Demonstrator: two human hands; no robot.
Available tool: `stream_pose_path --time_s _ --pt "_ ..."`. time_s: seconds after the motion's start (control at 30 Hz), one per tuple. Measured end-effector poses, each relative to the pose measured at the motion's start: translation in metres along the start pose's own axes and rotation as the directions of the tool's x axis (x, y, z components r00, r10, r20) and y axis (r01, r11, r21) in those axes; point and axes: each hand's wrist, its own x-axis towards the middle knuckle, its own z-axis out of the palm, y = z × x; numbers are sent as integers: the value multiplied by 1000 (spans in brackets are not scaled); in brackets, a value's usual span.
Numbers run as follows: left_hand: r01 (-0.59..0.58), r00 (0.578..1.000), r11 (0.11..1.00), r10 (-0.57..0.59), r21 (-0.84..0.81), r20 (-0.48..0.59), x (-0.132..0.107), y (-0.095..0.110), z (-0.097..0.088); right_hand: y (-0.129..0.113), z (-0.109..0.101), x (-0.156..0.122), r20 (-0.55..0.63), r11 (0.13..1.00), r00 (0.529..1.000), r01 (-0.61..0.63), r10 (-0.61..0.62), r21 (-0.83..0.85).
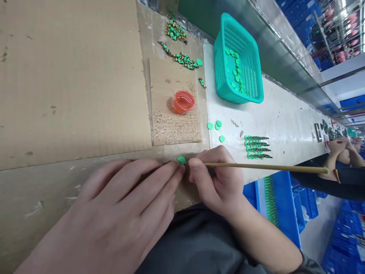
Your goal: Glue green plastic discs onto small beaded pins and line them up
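My left hand [134, 198] lies low over the cardboard, its fingertips closed on the edge of a small green disc [181, 160]. Just to the right, my right hand [218, 179] pinches a thin, tan stick [265, 166] that looks wooden. The stick's long end points off to the right; its near tip is hidden by my fingers, close to the disc. Beyond my hands, a small red cup [184, 102] of liquid stands on a speckled cardboard square [176, 131].
A teal basket [239, 97] holds green discs. Loose discs [218, 125] and rows of green-and-dark pieces [258, 146] lie on the white table. Small black, yellow and green pieces [184, 60] are heaped behind the cup. Another person's arm [339, 152] is at far right.
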Motion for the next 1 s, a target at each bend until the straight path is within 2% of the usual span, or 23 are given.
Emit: stream_pose_path --time_s 0.2,0.6,0.73,0.83,1.0 --pt "18 998 1000 -17 -5 64 7 5 -11 -2 -1 2 16 997 999 36 -35 -73" --pt "42 997 998 -40 -37 60 8 5 -13 -1 0 2 20 990 998 57 -55 -131" --pt "9 1000 1000 -9 -9 27 4 1 -8 -2 -1 4 24 988 997 71 -68 -140" --pt "3 1000 1000 -3 -7 1 1 0 -3 -1 1 3 3 995 999 44 -44 -91" --pt "25 1000 1000 -25 -9 2 4 4 -3 1 0 -8 -159 987 984 -50 75 154"
